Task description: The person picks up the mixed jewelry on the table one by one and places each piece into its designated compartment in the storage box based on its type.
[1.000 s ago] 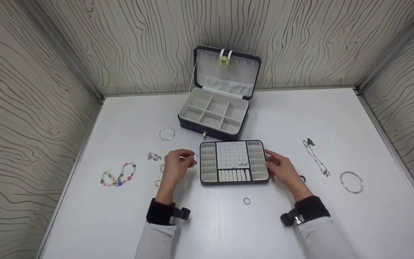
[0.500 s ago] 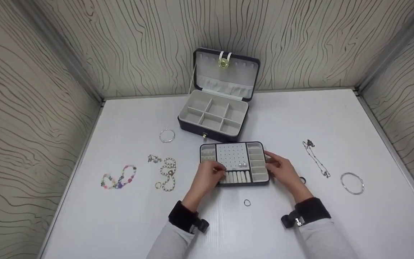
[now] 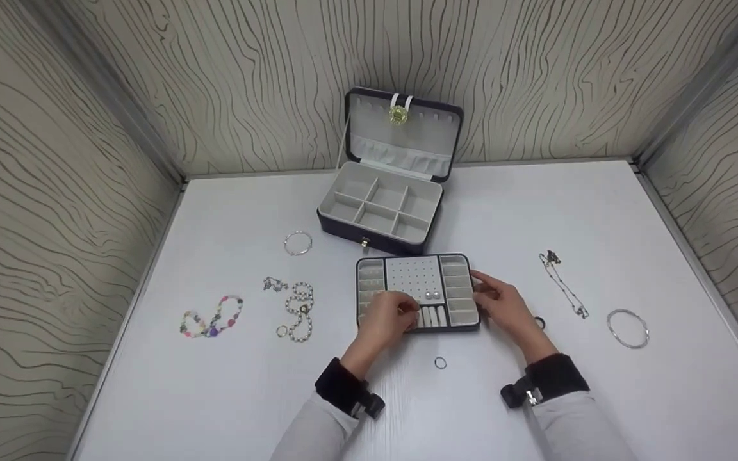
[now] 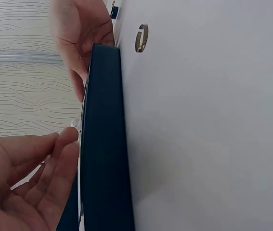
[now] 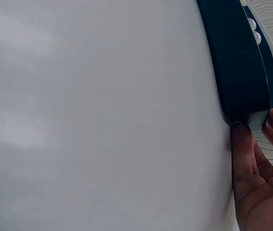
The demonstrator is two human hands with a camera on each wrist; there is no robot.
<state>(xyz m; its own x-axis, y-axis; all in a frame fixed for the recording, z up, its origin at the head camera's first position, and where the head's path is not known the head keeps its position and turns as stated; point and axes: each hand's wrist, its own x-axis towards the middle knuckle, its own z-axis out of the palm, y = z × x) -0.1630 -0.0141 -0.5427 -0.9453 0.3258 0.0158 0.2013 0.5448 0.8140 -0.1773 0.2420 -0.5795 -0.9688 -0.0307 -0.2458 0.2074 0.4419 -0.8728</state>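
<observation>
A dark-edged jewelry tray [image 3: 414, 278] with pale compartments, a perforated panel and ring rolls [image 3: 433, 316] lies on the table. Two pearl earrings [image 3: 432, 295] sit on the panel. My left hand [image 3: 387, 320] is over the left part of the ring rolls, thumb and fingertips pinched together; the thin ring seen in it earlier is hidden by the fingers. My right hand [image 3: 503, 304] grips the tray's right edge, and in the right wrist view its fingers [image 5: 246, 154] are at the tray's corner. A small dark ring [image 3: 440, 363] lies in front of the tray.
Behind the tray stands an open jewelry box [image 3: 378, 198]. Left lie a beaded necklace [image 3: 300, 312], a gold ring [image 3: 282, 331], a small chain [image 3: 275, 283], a bangle [image 3: 298, 243] and colourful bracelets [image 3: 212, 318]. Right are a necklace [image 3: 563, 285], another bangle [image 3: 628, 328] and a black ring [image 3: 540, 322].
My left hand has moved right with the thin ring, from beside the tray's left edge to over the ring rolls, uncovering the beaded necklace. My right hand has stayed at the tray's edge.
</observation>
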